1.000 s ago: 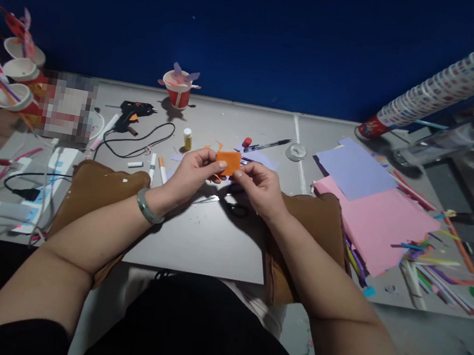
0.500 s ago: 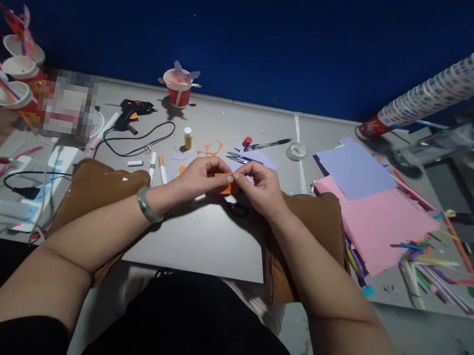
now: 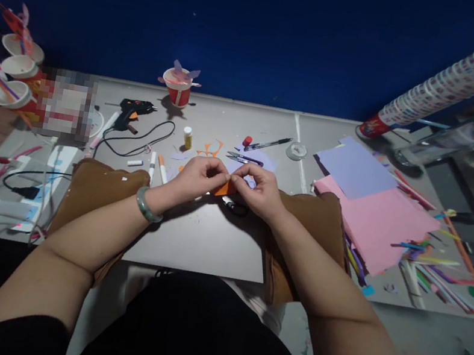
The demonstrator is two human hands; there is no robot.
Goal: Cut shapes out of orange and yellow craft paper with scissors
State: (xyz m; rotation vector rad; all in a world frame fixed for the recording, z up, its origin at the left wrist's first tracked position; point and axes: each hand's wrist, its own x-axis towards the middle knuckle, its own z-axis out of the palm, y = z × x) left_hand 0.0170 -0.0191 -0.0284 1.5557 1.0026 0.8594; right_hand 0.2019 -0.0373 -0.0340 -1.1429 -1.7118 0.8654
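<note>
A small piece of orange paper (image 3: 224,189) is pinched between my two hands above the middle of the table. My left hand (image 3: 200,178) grips its left side with thumb and fingertips. At its upper right edge, my right hand (image 3: 261,190) pinches it the same way. Black-handled scissors (image 3: 238,208) lie partly hidden beneath the hands. Just beyond the fingers are thread snips (image 3: 244,158), orange paper scraps (image 3: 211,148) and purple paper (image 3: 270,160). A glue stick (image 3: 187,137) stands upright to the left.
A glue gun (image 3: 133,115) with its cord lies at the back left, near a decorated paper cup (image 3: 178,87). Brown cushions (image 3: 99,193) flank my forearms. Pink paper (image 3: 375,226) and pipe cleaners lie right, below a tall leaning cup stack (image 3: 466,74). A power strip (image 3: 49,187) sits left.
The orange paper has turned in my fingers and now hangs lower with a pointed shape. My fingertips have drawn closer together along its top edge.
</note>
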